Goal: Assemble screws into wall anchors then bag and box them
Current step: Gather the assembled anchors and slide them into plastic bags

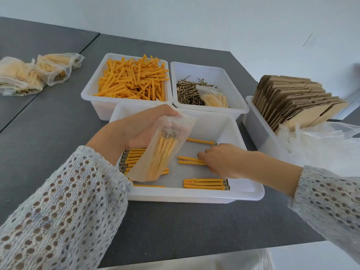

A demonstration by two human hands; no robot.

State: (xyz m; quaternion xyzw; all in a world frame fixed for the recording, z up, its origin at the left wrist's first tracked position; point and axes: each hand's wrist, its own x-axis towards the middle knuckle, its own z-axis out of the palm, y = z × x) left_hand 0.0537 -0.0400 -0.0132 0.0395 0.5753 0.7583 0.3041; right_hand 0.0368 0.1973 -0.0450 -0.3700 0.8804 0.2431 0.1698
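Just left of the right hand (pixel 220 159), pinched two assembled anchors (pixel 190 160) on the tray (pixel 196 196) floor; left hand (pixel 136 129) gripped the part-filled bag (pixel 161 151) (mouth best kept gaping, tilted toward the incoming pair).

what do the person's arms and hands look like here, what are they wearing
Both arms wear long sleeves of a pale, whitish open-knit fabric with a honeycomb pattern of holes, loose and wide at the cuffs. The left sleeve fills the lower left of the view; the right sleeve enters from the right. The left hand and right hand are bare: no gloves, and no rings or watch visible.
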